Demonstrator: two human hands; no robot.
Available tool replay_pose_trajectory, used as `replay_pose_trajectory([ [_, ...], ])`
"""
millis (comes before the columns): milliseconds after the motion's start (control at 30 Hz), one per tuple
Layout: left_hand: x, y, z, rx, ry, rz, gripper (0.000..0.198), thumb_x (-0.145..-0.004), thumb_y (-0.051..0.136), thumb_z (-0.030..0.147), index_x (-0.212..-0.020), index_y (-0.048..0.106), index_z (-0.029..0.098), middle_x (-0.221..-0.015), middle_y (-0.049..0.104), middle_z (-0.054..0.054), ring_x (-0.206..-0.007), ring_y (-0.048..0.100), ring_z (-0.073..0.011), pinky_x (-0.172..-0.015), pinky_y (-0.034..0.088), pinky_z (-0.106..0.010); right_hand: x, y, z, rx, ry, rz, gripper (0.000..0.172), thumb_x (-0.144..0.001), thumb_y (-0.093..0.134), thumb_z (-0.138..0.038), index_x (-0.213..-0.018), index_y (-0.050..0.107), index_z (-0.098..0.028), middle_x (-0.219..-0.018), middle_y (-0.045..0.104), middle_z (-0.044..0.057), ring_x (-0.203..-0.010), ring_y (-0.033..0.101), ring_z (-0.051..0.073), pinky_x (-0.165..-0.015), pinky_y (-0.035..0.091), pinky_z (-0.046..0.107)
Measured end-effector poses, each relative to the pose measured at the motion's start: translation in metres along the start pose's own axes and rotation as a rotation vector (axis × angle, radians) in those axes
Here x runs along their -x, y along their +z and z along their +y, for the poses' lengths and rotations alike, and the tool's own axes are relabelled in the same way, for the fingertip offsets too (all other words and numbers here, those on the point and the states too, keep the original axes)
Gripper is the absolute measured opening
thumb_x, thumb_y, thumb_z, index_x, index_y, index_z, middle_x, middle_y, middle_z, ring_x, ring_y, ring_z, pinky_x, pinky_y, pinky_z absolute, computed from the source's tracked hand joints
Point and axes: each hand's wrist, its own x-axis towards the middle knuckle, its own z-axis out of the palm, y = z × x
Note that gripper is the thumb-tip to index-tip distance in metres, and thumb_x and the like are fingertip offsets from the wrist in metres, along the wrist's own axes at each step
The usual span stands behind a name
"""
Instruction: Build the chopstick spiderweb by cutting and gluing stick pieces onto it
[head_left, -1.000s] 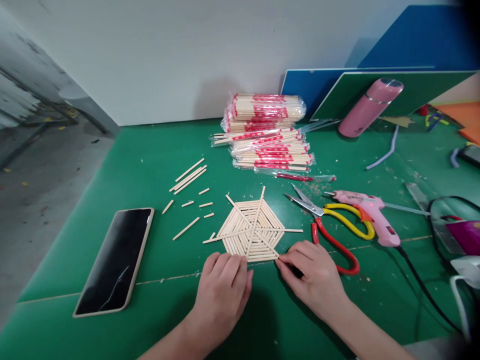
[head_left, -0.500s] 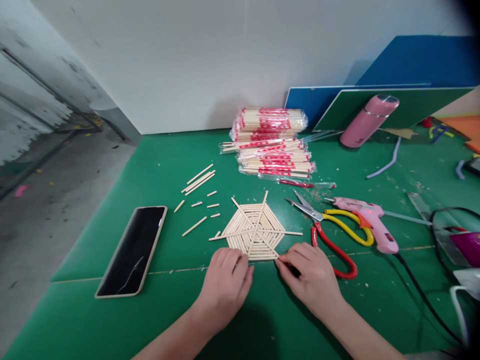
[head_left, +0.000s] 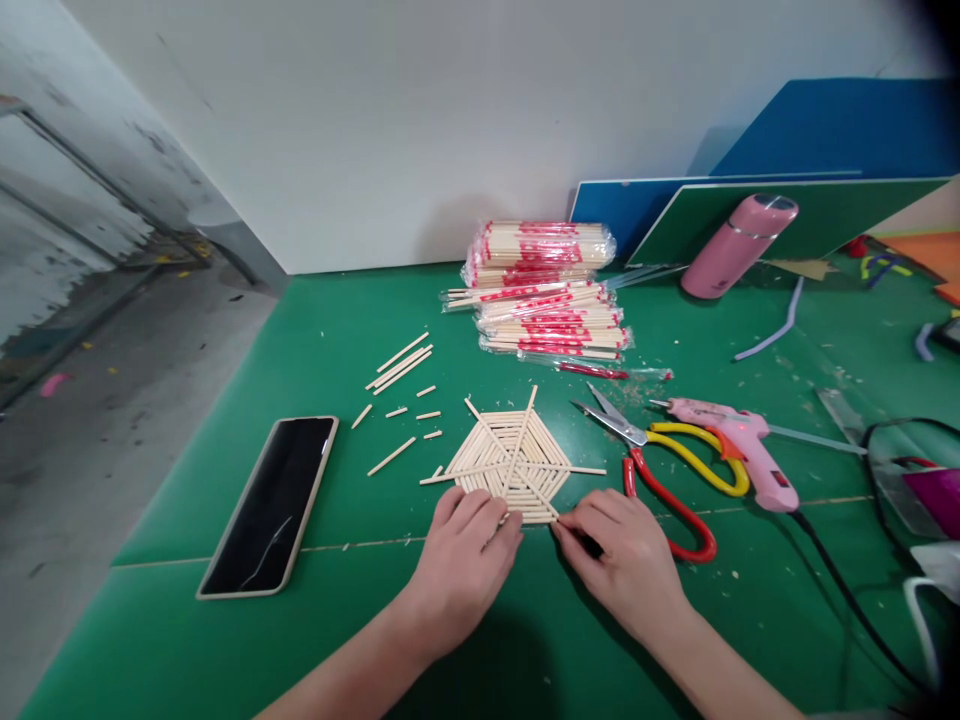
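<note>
A hexagonal web of glued wooden sticks [head_left: 512, 455] lies flat on the green table [head_left: 337, 330]. My left hand [head_left: 463, 565] rests at its near edge, fingertips touching the lower-left sticks. My right hand [head_left: 619, 555] sits at the lower-right corner, thumb and fingers pinched on the end of a spoke there. Cut stick pieces [head_left: 397, 385] lie scattered to the left of the web.
A phone [head_left: 270, 505] lies face up at the left. Wrapped chopstick bundles [head_left: 544, 290] are stacked behind. Red-and-yellow scissors [head_left: 664, 465] and a pink glue gun [head_left: 739, 450] with its black cord lie right. A pink flask [head_left: 739, 245], boards and clutter sit at the far right.
The view has shifted slightly. My left hand has crept a little right along the web's near edge; my right hand stays at the lower-right corner.
</note>
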Motion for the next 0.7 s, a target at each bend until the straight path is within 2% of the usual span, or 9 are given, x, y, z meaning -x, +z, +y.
replay_pose_trajectory([
  [200,-0.002,0.013,-0.006,0.023,0.022,-0.063,0.014,-0.080,0.048,0.015,-0.090,0.058,0.019,-0.081,0.059,-0.002,-0.081,0.049,-0.0176,-0.082,0.032,-0.038,-0.001,0.001,0.001,-0.015,0.023,0.001,0.019,-0.081,0.051,-0.024,-0.067,0.062,-0.019,-0.063,0.055,0.002,-0.062,0.046,0.013,-0.060,0.030,0.027],
  [467,-0.008,0.006,-0.004,0.197,-0.094,-0.120,0.021,-0.085,0.038,0.017,-0.083,0.059,0.020,-0.077,0.057,-0.001,-0.077,0.045,-0.0161,-0.079,0.031,-0.035,-0.002,0.000,0.001,-0.045,0.046,-0.005,0.015,-0.080,0.053,-0.024,-0.069,0.062,-0.019,-0.064,0.055,0.002,-0.063,0.047,0.014,-0.060,0.031,0.028],
  [700,-0.010,0.006,-0.001,0.174,-0.125,-0.072,0.020,-0.085,0.041,0.016,-0.076,0.059,0.018,-0.073,0.053,-0.001,-0.078,0.044,-0.0163,-0.077,0.030,-0.035,-0.002,-0.002,0.000,-0.046,0.051,-0.019,0.015,-0.080,0.053,-0.023,-0.069,0.063,-0.019,-0.063,0.055,0.001,-0.062,0.046,0.013,-0.059,0.031,0.028],
])
